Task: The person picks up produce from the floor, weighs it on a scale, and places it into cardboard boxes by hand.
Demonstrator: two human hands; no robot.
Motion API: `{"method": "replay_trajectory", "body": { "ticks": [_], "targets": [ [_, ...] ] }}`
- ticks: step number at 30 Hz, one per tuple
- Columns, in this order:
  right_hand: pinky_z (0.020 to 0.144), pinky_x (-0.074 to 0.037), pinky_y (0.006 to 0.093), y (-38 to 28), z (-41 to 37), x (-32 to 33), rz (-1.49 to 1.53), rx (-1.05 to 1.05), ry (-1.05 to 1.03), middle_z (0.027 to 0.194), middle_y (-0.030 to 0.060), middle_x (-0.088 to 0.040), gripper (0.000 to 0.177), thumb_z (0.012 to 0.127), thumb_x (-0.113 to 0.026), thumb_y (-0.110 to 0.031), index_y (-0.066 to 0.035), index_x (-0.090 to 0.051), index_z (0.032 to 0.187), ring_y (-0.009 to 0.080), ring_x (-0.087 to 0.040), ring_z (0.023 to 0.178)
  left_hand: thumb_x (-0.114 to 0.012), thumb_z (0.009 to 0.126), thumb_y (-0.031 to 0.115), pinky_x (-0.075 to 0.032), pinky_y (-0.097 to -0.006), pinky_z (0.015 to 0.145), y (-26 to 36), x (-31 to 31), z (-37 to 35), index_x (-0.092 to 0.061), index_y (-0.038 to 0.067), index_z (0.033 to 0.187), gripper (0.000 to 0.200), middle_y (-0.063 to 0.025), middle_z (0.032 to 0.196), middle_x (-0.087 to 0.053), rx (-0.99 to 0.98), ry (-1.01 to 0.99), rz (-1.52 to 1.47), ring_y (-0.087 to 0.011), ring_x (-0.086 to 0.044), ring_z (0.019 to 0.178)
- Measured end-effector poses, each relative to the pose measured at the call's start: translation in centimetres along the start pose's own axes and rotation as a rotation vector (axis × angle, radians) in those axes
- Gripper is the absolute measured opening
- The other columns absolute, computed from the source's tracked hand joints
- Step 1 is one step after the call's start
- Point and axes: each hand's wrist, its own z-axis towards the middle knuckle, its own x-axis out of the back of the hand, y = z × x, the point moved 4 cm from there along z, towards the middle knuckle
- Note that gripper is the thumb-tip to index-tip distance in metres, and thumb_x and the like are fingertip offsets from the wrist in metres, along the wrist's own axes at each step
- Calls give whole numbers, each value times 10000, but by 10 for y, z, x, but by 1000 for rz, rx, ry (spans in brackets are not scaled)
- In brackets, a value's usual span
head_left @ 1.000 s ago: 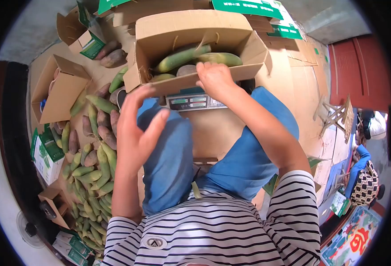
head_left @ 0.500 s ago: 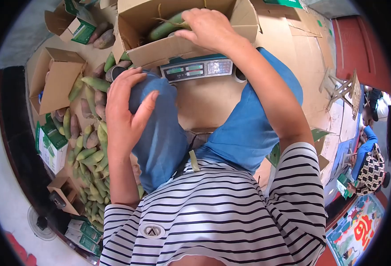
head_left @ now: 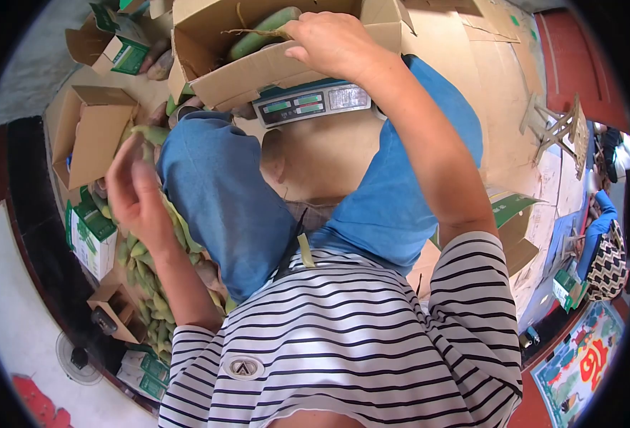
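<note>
A long green radish (head_left: 261, 36) with a thin stringy root lies in the open cardboard box (head_left: 250, 82) at the top. My right hand (head_left: 329, 44) reaches over the box's near wall, its fingers closed at the radish's end; the palm side is hidden. Below the box shows a digital scale (head_left: 311, 102) with lit green displays. My left hand (head_left: 135, 189) is held out left of my knee, blurred, fingers stretched out and thumb apart, holding nothing. Beneath and beside it spreads a heap of green radishes (head_left: 154, 307).
An open cardboard carton (head_left: 95, 135) stands at left, above a green-and-white box (head_left: 92, 239). Another open carton (head_left: 111, 44) is at upper left. A wooden stool (head_left: 561, 132) stands at right. Farther off, a person in blue sleeves (head_left: 600, 228) sits at far right.
My left hand has moved off my knee, leftward and down over the heap. My right hand stays at the radish in the box. The whole view has shifted slightly.
</note>
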Motion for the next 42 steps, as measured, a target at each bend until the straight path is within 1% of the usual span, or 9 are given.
{"method": "replay_trajectory", "body": {
  "ticks": [5,11,18,25,29,32,34,38,42],
  "targets": [
    [795,-482,418,1,-12,7,-6,13,45,1009,144,-632,310,799,-664,-291,-45,-613,980,324,-588,1010,-562,900,125,-453,-330,925,-125,60,-30,-567,-50,1096,263,-154,1132,-605,478,263,-1,-200,-590,1028],
    [766,-488,446,20,8,-37,-58,53,-65,896,161,-628,294,818,-652,-260,-25,-578,978,338,-603,889,-575,870,153,-466,-323,867,-271,27,-155,-577,-48,1086,294,-153,1078,-618,1157,29,-210,-193,-601,972],
    [686,-442,484,21,28,-43,76,46,-194,861,200,-617,283,830,-645,-257,-22,-530,936,408,-576,848,-590,836,185,-481,-315,800,-326,-98,-216,-588,-46,1073,332,-152,1015,-634,1431,-322,-480,-186,-615,907],
    [675,-458,450,13,34,-41,80,-78,-253,827,186,-633,264,827,-655,-244,-39,-553,959,378,-606,808,-604,801,217,-496,-308,732,-349,-154,-198,-600,-45,1061,369,-151,952,-649,1358,-568,-568,-178,-628,841],
    [641,-455,425,16,33,-44,79,-93,-270,816,198,-634,261,846,-649,-238,-44,-538,981,373,-619,767,-613,781,236,-504,-303,694,-346,-90,-211,-606,-43,1054,390,-150,916,-657,1237,-755,-452,-174,-636,804],
    [621,-449,420,14,32,-44,85,-44,-248,802,206,-629,262,853,-645,-234,-43,-520,982,373,-620,743,-631,755,279,-507,-299,650,-302,-20,-223,-614,-37,1048,431,-142,859,-666,1444,-772,-180,-170,-642,755],
    [603,-437,414,16,31,-45,91,-29,-229,738,210,-603,265,853,-649,-226,-31,-508,965,375,-599,686,-686,728,358,-486,-274,496,-306,18,-263,-533,-78,1120,606,-121,830,-634,1347,-415,-320,-146,-600,604],
    [625,-448,438,15,31,-45,41,-88,-285,756,209,-614,292,846,-655,-252,-32,-538,997,395,-599,719,-692,699,360,-508,-343,705,-237,111,-231,-580,-31,1053,539,-121,849,-647,1333,-79,-200,-211,-624,760],
    [576,-437,399,14,31,-45,77,-67,-272,690,217,-579,291,863,-646,-239,-2,-506,957,352,-587,624,-722,661,344,-489,-427,785,-249,184,-181,-523,-16,1162,648,-202,1029,-600,630,278,899,-343,-594,932]
  ]
}}
